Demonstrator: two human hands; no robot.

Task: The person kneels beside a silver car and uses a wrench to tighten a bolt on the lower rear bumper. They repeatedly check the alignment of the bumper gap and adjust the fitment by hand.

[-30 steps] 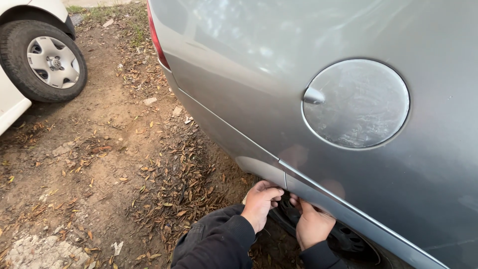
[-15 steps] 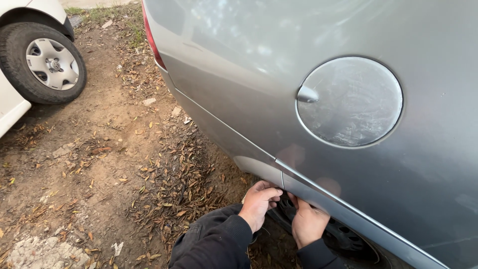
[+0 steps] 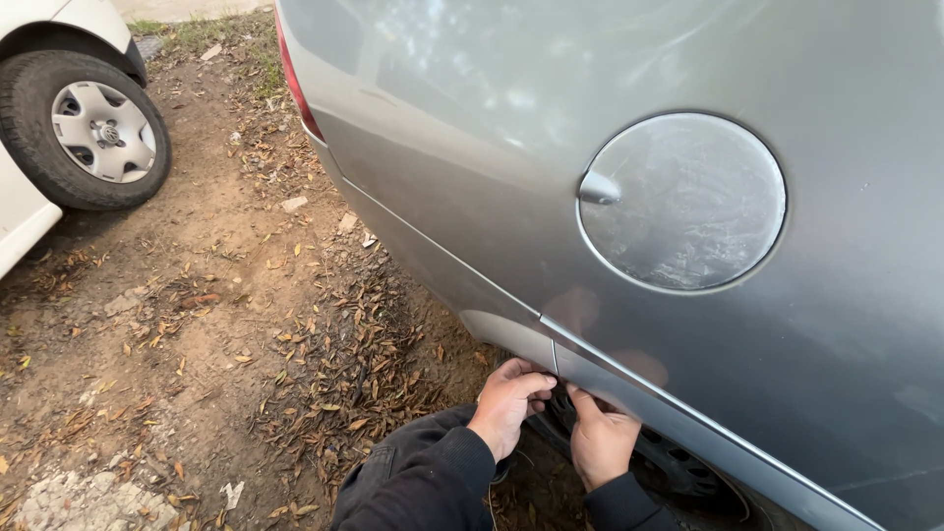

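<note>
Bare brown dirt scattered with dry fallen leaves (image 3: 324, 383) is filling the left of the view, with a patch of grass at the far top edge and a white car's black tyre with a silver hubcap (image 3: 93, 128) sitting in the upper left corner. Taking up the whole right side is the grey metal side panel of a car (image 3: 472, 167), its red tail light edge (image 3: 295, 84) showing at the panel's upper left and a round, dull grey fuel filler flap (image 3: 683, 202) sitting well up the panel. Down at the bottom, both hands are working at the lower edge of that panel, right where the wheel arch begins. The left hand (image 3: 509, 401), coming out of a black sleeve (image 3: 423, 482), is curling its fingers up under the lip of the arch, and whether they are pinching anything I cannot tell. The right hand (image 3: 600, 441) is just beside it, fingers reaching up behind the same lip, grip hidden too. Behind the hands, the dark rear tyre (image 3: 678, 472) is showing inside the arch. A grey trim strip (image 3: 688, 423) is running diagonally along the panel just above the hands.
</note>
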